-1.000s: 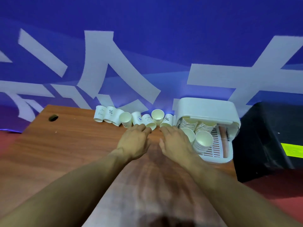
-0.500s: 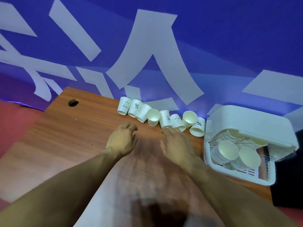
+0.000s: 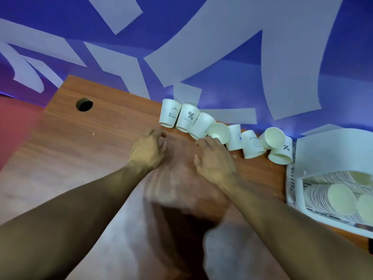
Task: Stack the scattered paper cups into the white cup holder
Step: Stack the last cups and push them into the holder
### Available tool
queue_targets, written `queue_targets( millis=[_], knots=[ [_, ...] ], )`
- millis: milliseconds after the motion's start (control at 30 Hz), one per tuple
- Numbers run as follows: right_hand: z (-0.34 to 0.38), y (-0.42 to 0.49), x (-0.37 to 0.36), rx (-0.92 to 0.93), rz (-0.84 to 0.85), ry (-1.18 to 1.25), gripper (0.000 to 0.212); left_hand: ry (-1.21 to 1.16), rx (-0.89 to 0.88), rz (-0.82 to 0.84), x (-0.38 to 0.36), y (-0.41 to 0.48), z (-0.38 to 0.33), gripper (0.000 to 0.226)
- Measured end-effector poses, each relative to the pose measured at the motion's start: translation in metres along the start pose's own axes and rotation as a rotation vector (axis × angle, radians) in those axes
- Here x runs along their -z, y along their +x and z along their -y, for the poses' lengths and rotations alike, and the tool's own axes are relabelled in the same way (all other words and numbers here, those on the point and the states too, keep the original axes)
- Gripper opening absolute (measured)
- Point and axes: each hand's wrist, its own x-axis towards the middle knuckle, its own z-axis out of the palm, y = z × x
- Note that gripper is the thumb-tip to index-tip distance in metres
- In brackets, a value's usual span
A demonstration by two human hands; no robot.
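- Blue backdrop (image 3: 222,27) with large pale shapes rises behind a brown wood-grain counter (image 3: 80,158). A round cable hole (image 3: 84,104) sits near the counter's far left corner.
- Head view: the paper cups (image 3: 253,144) crowd in one row along the counter's far edge against the backdrop, some on end, some tipped, most touching their neighbours.
- The white cup holder (image 3: 294,190) stands at the right end of that row, just beside the last cup. Nested stacks (image 3: 341,199) lie inside it, mouths toward the camera.
- The left hand (image 3: 148,151) is empty, fingers loosely curled, just short of the leftmost cup (image 3: 168,116), which lies ahead and slightly to its right.
- The right hand (image 3: 214,158) is released, fingers stretched forward to a tipped cup (image 3: 219,133). That cup's mouth faces the camera, so its long axis runs roughly toward the person. Blur hides whether the fingertips touch it.
- The right hand is nearer both this cup and the holder, so it seems the likelier one to take it, gripping across the rim end.
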Motion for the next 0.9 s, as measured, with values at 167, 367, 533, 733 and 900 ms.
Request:
queue_targets(
  millis=[167,367,533,733,900],
  knots=[
    [0.018,0.051,-0.004,-0.037,-0.102,0.066,0.038,-0.015,-0.036,-0.051,0.008,0.043,0.015,0.019],
    [0.02,0.098,-0.005,-0.055,-0.146,0.026,0.045,-0.025,-0.1,-0.071,0.011,0.092,0.016,0.025],
    [0.013,0.123,-0.013,-0.041,-0.106,-0.02,0.057,0.018,-0.144,0.018,0.0,0.117,0.013,0.044],
    [0.012,0.141,-0.019,-0.05,-0.087,-0.068,0.06,0.071,-0.173,0.092,-0.008,0.13,0.014,0.06],
    [0.021,0.144,-0.019,-0.103,-0.051,-0.075,0.069,0.137,-0.113,0.115,-0.007,0.127,0.008,0.066]
  ],
)
